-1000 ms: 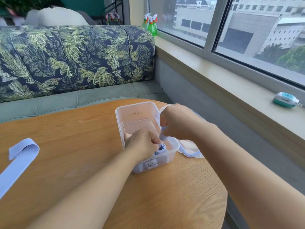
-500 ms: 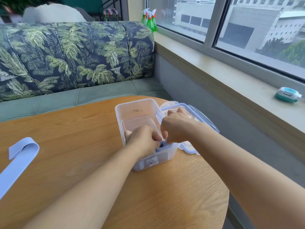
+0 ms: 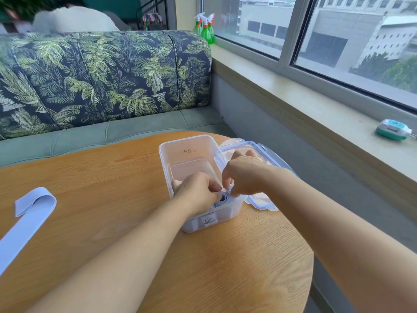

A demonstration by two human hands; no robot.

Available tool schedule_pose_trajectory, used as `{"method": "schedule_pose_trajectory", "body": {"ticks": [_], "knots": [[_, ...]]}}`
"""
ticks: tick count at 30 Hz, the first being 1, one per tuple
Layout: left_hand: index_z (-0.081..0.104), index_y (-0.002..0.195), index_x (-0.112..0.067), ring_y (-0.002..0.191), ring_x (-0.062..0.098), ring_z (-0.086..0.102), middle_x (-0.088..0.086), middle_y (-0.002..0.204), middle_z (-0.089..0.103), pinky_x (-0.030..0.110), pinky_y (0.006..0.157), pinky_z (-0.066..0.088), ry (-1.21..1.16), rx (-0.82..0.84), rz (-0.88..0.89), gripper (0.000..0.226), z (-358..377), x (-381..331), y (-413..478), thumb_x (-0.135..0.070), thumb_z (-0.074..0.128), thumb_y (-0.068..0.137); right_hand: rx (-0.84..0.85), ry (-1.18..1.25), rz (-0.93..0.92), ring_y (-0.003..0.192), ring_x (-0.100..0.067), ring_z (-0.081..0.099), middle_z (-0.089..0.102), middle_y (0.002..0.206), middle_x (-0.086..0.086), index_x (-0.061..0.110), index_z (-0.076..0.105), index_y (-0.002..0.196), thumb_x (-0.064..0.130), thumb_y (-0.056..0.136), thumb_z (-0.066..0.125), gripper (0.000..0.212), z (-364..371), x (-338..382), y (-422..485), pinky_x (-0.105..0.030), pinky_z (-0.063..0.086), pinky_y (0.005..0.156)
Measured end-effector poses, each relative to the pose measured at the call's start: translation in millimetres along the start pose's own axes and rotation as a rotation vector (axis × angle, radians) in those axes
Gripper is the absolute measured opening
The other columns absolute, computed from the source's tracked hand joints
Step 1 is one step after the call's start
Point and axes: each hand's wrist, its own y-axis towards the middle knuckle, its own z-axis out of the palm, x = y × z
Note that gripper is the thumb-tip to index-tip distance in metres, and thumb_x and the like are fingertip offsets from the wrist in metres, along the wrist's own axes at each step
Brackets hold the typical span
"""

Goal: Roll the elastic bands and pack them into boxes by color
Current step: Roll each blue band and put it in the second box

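Note:
A clear plastic box stands on the round wooden table. Inside its near end sits a rolled pale blue elastic band, partly hidden by my fingers. My left hand pinches the roll from the left. My right hand reaches over the box's right wall and pinches the same roll from the right. The box's lid, clear with a blue rim, lies tilted against the box's right side, behind my right hand. An unrolled pale blue band lies on the table at the far left.
A leaf-patterned sofa runs behind the table. To the right is a window sill with green spray bottles at its far end and a teal and white device. The table's edge curves close to the box on the right.
My right hand has come down and nearer to the roll inside the box. The lid behind it has come into fuller view. The left hand has stayed on the roll.

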Motion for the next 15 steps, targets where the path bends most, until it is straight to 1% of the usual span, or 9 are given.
{"method": "schedule_pose_trajectory", "body": {"ticks": [2,4,6,8,9,11,13,15], "knots": [[0.071,0.100,-0.036,0.110,0.010,0.055,-0.020,0.100,0.070,0.032,0.080,0.017,-0.011,-0.003,0.000,0.013,0,-1,0,-0.041,0.062,0.091,-0.009,-0.005,-0.003,0.114,-0.020,0.038,0.065,0.109,0.006,0.032,0.069,0.114,0.026,0.088,0.070,0.026,1,-2,0,-0.038,0.028,0.090],[0.070,0.099,-0.037,0.113,0.010,0.054,-0.019,0.102,0.070,0.031,0.081,0.016,-0.020,-0.012,0.000,0.012,0,-3,0,-0.038,0.059,0.093,-0.016,0.005,-0.001,0.114,-0.020,0.039,0.066,0.108,0.005,0.032,0.068,0.116,0.021,0.090,0.067,0.028,1,-4,-1,-0.039,0.029,0.093],[0.070,0.093,-0.036,0.111,0.010,0.053,-0.018,0.099,0.071,0.031,0.082,0.017,-0.027,-0.017,0.003,0.015,-1,-4,1,-0.039,0.055,0.096,-0.039,0.029,0.005,0.115,-0.020,0.040,0.067,0.108,0.004,0.031,0.068,0.115,0.016,0.090,0.065,0.029,2,-5,-1,-0.038,0.030,0.094],[0.072,0.092,-0.031,0.105,0.010,0.056,-0.015,0.096,0.072,0.033,0.083,0.019,-0.030,-0.022,-0.003,0.024,-2,-8,1,-0.043,0.053,0.096,-0.083,0.041,0.011,0.116,-0.019,0.040,0.067,0.106,0.004,0.031,0.069,0.113,0.013,0.090,0.064,0.030,3,-7,0,-0.037,0.031,0.094],[0.073,0.091,-0.030,0.102,0.010,0.057,-0.014,0.095,0.072,0.033,0.082,0.019,-0.031,-0.026,-0.011,0.025,-2,-9,2,-0.045,0.053,0.095,-0.100,0.034,0.009,0.116,-0.019,0.040,0.067,0.105,0.004,0.031,0.069,0.113,0.014,0.090,0.064,0.029,5,-7,0,-0.036,0.032,0.094],[0.072,0.085,-0.031,0.098,0.009,0.058,-0.014,0.091,0.072,0.033,0.081,0.016,-0.033,-0.031,-0.030,0.022,-1,-11,5,-0.045,0.058,0.093,-0.113,-0.004,-0.003,0.116,-0.020,0.039,0.064,0.103,0.006,0.030,0.069,0.112,0.018,0.090,0.065,0.025,8,-7,0,-0.036,0.032,0.094],[0.072,0.083,-0.033,0.098,0.008,0.056,-0.015,0.090,0.072,0.032,0.081,0.015,-0.030,-0.030,-0.046,0.017,2,-13,8,-0.044,0.062,0.091,-0.108,-0.038,-0.009,0.116,-0.021,0.037,0.058,0.100,0.008,0.030,0.069,0.110,0.022,0.091,0.065,0.021,9,-6,0,-0.036,0.033,0.095],[0.073,0.085,-0.033,0.101,0.008,0.056,-0.016,0.090,0.072,0.032,0.083,0.015,-0.033,-0.027,-0.062,0.015,3,-15,10,-0.045,0.064,0.089,-0.102,-0.048,-0.007,0.116,-0.021,0.037,0.060,0.103,0.007,0.029,0.070,0.110,0.022,0.091,0.065,0.020,11,-7,1,-0.037,0.033,0.096]]}}
